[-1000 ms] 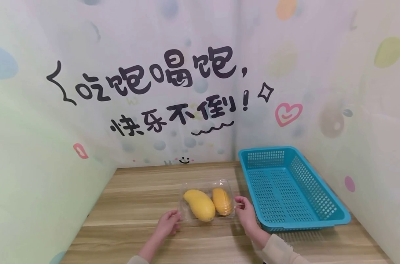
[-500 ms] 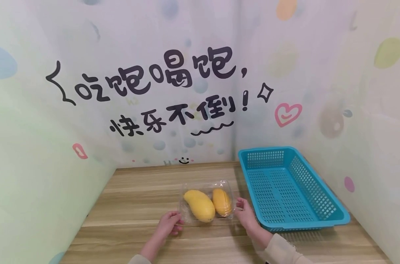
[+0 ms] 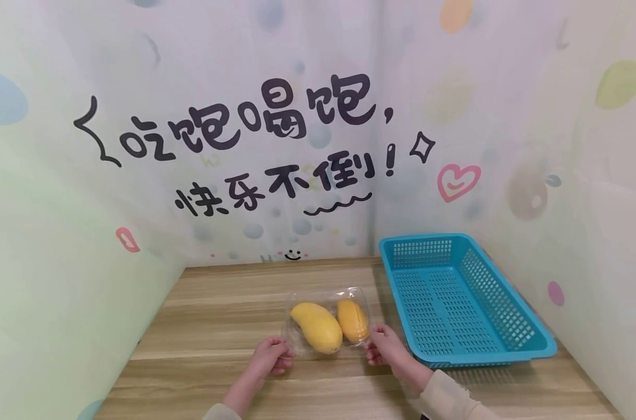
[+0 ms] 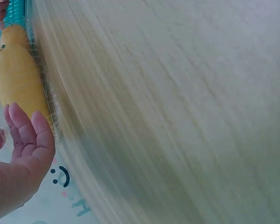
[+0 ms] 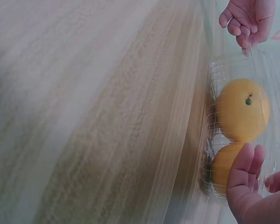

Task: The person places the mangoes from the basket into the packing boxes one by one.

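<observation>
A clear plastic clamshell box lies on the wooden table, holding a large yellow mango and a smaller, more orange mango. My left hand grips the box's near left corner between bent fingers and thumb. At the near right corner my right hand holds the box's edge, its fingers curved along the side. In the right wrist view, the right thumb stands apart from the fingers, with the transparent edge hard to see between them. The box rests low, at or near the tabletop.
A blue perforated plastic basket stands on the right of the table, close beside my right hand. A printed curtain with dark lettering hangs behind and along both sides.
My right hand has come down and left from the box's right side to its near right corner, its fingers curling more. My left hand has shifted slightly right; the mangoes have barely moved.
</observation>
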